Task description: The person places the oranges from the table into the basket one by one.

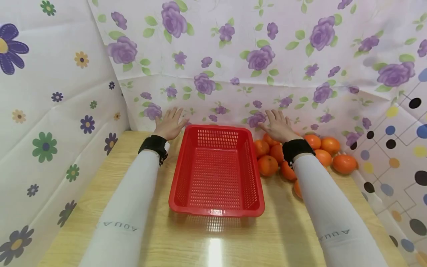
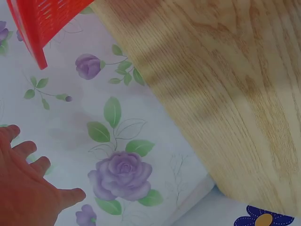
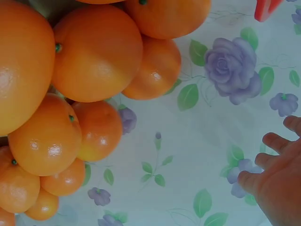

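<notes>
A red plastic basket [image 1: 217, 178] with perforated walls stands on the wooden table between my arms, with nothing in it. My left hand [image 1: 169, 124] is held out beyond its far left corner, fingers spread and holding nothing. Past the far right corner my right hand [image 1: 277, 126] reaches out the same way, its fingers [image 3: 277, 143] apart and bare. Several oranges [image 1: 268, 165] lie in a loose pile to the right of the basket, partly hidden beneath my right wrist and forearm. In the right wrist view the oranges [image 3: 99, 52] fill the upper left.
A cloth with purple flowers [image 1: 203, 83] hangs behind the table [image 1: 197, 241]. On the left is a cloth with daisy-like flowers [image 1: 46, 147], on the right one with coloured dots [image 1: 390, 163]. Black bands [image 1: 154, 144] circle both wrists.
</notes>
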Demonstrator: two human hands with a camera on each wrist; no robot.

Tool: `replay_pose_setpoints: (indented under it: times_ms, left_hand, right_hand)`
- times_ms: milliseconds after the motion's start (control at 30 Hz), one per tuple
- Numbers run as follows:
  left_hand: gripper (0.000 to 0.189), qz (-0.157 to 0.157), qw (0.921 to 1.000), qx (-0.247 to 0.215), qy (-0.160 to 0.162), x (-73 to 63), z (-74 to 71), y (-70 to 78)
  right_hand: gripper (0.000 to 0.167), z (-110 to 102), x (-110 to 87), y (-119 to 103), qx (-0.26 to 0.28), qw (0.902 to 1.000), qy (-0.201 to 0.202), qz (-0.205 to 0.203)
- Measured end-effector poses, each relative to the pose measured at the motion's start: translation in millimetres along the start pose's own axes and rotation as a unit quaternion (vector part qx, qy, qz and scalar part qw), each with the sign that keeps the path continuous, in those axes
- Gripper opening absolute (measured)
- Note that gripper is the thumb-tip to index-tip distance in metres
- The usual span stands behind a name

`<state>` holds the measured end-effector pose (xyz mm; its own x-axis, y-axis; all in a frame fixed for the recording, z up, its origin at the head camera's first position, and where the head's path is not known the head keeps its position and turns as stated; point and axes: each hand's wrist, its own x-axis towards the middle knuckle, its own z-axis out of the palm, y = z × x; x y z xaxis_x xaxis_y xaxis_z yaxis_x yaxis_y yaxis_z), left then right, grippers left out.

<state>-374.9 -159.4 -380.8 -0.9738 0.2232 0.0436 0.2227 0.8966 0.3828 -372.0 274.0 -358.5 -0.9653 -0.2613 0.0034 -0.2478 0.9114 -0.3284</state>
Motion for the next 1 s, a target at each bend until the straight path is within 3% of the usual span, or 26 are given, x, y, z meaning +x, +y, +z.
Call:
replay_pose_setpoints:
  times_ms: [167, 367, 700, 1000]
  left_hand:
    - [0.074, 0.004, 0.9997, -0.024, 0.0, -3.5, -2.4, 1.1]
    - [0.073, 0.004, 0.9962, -0.087, 0.003, -8.9, -3.2, 1.8]
    - [0.068, 0.032, 0.9759, -0.215, 0.017, -17.1, 4.5, -9.0]
    - [0.074, 0.021, 0.967, -0.254, 0.001, -22.2, 14.2, -16.3]
  right_hand:
    - [0.087, -5, -5.9, -6, 0.008, 0.9999, 0.002, -0.007]
    - [0.083, -5, -13.5, -13, 0.028, 0.9994, 0.016, -0.014]
    - [0.077, -1, -27.1, -14, 0.069, 0.9957, 0.05, -0.035]
    - [0.072, 2, -37.6, -9, 0.086, 0.9913, 0.078, -0.062]
